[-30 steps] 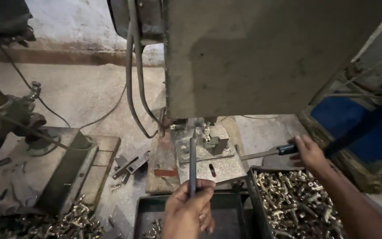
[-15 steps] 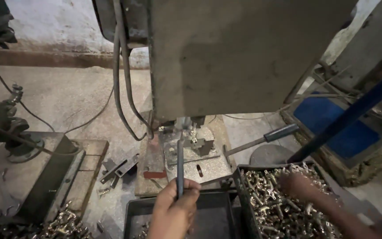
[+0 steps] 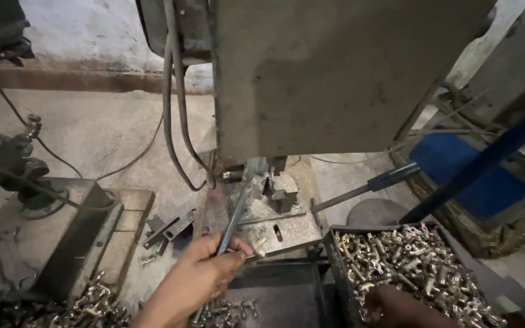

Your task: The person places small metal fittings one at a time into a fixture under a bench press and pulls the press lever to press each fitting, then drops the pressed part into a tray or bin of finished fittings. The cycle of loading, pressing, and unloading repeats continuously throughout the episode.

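Left hand [image 3: 199, 276] closed around a thin metal rod [image 3: 233, 218], fist low, the rod running up and slightly rightward from the grip toward the tooling under the grey machine body [image 3: 335, 73]. Rod tip sits at or just short of the fixture block [image 3: 281, 193] on the speckled base plate [image 3: 274, 222]; contact not resolvable, that zone is blurred. Right hand [image 3: 396, 307] is well to the right of the grip and a little lower, buried in the black crate [image 3: 335, 243] of small bright metal parts [image 3: 408, 261]; fingers hidden among them, so cannot tell whether it has closed on a piece. Progress, as judged: no clear part seated in the fixture; crate right of the grip is heaped nearly full, so most stock looks unprocessed. Dark tray [image 3: 274, 297] directly below the grip holds only a few pieces near its left corner. Counts: rod 1; hands 2; crates or trays 2; lever handle [image 3: 366, 188] with dark grip 1, up and right of the fist, untouched; loose parts too many to count, with a second scatter [image 3: 86, 304] left of and below the grip; black cables [image 3: 174, 121] 2 at least, above the grip.
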